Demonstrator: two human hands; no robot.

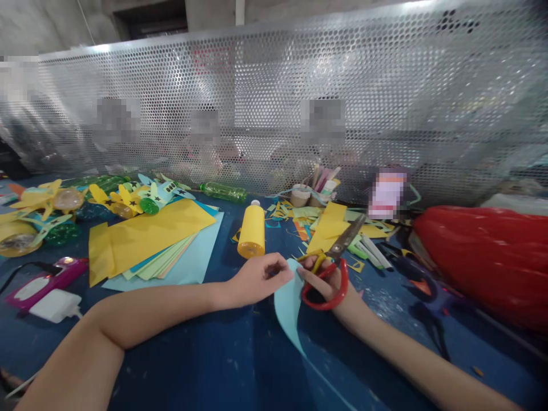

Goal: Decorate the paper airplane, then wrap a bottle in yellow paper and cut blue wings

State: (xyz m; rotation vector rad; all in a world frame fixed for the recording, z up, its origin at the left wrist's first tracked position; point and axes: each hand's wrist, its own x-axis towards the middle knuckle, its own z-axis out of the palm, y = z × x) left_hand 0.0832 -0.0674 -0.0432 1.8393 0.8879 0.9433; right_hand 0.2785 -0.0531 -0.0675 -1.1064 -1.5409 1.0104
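A curved piece of light blue paper (287, 305) hangs between my hands, trailing into a thin strip at its lower end. My left hand (261, 278) pinches its top edge between thumb and fingers. Red-handled scissors (342, 242) sit in my right hand (321, 279), their blades pointing away up and to the right. The right fingertips also touch the paper's upper right edge. Just beyond my left hand stands a yellow bottle (252, 231) with a white cap. Yellow paper scraps (327, 225) lie behind the scissors.
Stacked coloured sheets (158, 240) and plastic-bottle crafts (124, 200) cover the left, near a purple glue gun (43, 284) and a white bottle (57, 305). Markers (372, 251), a dark purple tool (428, 285) and a red bag (483, 257) lie right. A perforated metal screen (265, 103) stands behind.
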